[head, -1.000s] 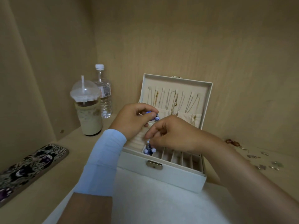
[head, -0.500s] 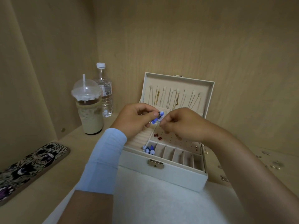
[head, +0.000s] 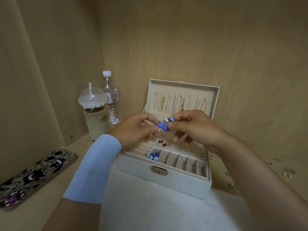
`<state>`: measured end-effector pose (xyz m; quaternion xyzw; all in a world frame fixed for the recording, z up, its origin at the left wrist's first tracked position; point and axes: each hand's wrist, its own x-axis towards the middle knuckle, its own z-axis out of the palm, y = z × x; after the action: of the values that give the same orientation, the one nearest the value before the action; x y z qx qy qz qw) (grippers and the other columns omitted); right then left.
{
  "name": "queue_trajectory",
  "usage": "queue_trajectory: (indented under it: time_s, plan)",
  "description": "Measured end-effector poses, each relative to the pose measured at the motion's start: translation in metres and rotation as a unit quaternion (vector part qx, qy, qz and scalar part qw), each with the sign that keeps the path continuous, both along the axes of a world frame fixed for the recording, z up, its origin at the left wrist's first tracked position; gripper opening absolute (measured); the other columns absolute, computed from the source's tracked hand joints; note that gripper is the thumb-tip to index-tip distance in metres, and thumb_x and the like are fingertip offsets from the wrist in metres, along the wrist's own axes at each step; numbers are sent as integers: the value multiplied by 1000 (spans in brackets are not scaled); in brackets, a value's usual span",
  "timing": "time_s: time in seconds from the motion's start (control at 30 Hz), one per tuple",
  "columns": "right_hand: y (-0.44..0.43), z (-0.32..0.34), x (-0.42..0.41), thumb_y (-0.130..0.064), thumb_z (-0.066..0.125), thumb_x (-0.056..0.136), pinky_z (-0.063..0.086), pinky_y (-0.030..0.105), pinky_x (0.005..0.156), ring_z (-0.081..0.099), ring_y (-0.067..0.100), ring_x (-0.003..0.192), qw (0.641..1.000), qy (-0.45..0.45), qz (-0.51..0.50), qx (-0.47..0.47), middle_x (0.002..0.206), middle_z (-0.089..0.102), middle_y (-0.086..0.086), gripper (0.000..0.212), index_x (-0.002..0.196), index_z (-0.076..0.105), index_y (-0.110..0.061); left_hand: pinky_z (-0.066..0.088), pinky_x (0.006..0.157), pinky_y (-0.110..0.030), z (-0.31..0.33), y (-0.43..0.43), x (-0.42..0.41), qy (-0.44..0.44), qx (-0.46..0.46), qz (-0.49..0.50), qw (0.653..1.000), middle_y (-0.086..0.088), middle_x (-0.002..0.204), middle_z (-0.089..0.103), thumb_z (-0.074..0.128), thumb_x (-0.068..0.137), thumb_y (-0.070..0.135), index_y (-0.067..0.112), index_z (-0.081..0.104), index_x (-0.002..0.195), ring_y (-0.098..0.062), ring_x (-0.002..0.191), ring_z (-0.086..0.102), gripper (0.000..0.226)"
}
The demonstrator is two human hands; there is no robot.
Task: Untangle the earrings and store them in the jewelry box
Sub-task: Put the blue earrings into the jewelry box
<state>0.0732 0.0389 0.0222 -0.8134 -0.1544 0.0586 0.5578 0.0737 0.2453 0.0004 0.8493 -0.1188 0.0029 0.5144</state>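
At frame centre, the left hand (head: 133, 129) and right hand (head: 191, 127) pinch a blue bow earring (head: 162, 126) above the open jewelry box (head: 166, 182). Another blue earring (head: 152, 156) lies in its front-left compartment. An iced drink (head: 95, 114) and water bottle (head: 111, 100) stand at left.

Matt wood-grain walls (head: 200, 47), clear plastic bottle (head: 112, 104), leather-look jewelry box (head: 141, 170) with metal clasp (head: 159, 170), fuzzy cloth (head: 158, 210)

Both forearms extended from the near edge, left hand (head: 135, 129) and right hand (head: 191, 129) set close at centre, fingertips facing, blue earring (head: 162, 126) pinched between thumbs and forefingers of both, left forearm covered by a pale blue sleeve (head: 95, 164), right forearm bare
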Motion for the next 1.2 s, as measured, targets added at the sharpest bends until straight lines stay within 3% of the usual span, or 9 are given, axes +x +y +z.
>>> queue_trajectory:
  time_s: [0.13,0.23,0.33,0.53,0.63,0.77,0.97,1.07,1.2]
  plan:
    - [-1,1,0,-16,72,91,40,22,46,68,15,62,998,-7,1,-57,87,78,-1,7,95,76,-12,46,70,-12,-8,13,-6,13,153,-24,988,18,78,73,76,82,27,29,78,85,7,71,62,4]
    - [0,-1,2,-18,73,90,38,17,44,62,13,59,994,-25,2,-107,83,78,0,9,92,78,-11,41,61,-6,-4,12,-7,23,199,-47,978,21,74,71,80,78,29,32,78,81,10,66,59,5]
    - [3,-6,3,-20,72,91,41,12,46,59,13,57,991,-35,12,-129,78,77,0,13,87,78,-9,42,62,-10,-7,7,-4,20,227,-49,973,16,73,71,84,72,33,30,76,77,6,64,59,10]
    - [11,-17,5,-26,71,91,47,24,57,55,5,50,985,-29,21,-167,74,75,4,18,81,77,-12,54,88,-29,-4,15,-8,49,217,-35,974,17,79,73,74,79,45,33,79,78,-4,88,66,13]
    - [15,-20,5,-25,70,92,42,16,57,55,-5,48,981,-41,19,-189,59,66,-13,17,79,76,-17,50,73,-22,-5,12,-10,36,228,-41,972,17,78,72,81,70,47,35,77,75,0,75,62,14]
    - [19,-22,4,-28,69,91,54,26,74,67,2,74,973,-67,28,-217,76,74,-10,15,80,78,-23,40,61,-11,-9,13,-8,28,246,-55,967,18,73,69,82,74,33,34,75,77,7,58,55,8]
    - [27,-29,3,-28,71,90,55,25,77,66,1,77,955,-88,49,-280,82,74,-12,9,91,80,-26,53,84,-23,-7,21,-9,27,204,-42,978,19,79,72,76,81,30,34,77,78,-2,85,66,5]
    - [27,-30,5,-30,78,84,53,22,74,66,1,76,957,-97,35,-272,82,72,-11,12,96,77,-27,54,85,-25,-7,20,-11,27,215,-52,975,22,77,73,78,79,31,36,79,76,-2,86,66,6]
    - [26,-34,9,-35,81,81,59,36,83,69,4,79,962,-119,26,-246,79,75,-11,9,84,78,-27,52,82,-22,-9,20,-12,24,203,-43,978,19,78,73,77,79,36,34,79,80,-1,85,65,3]
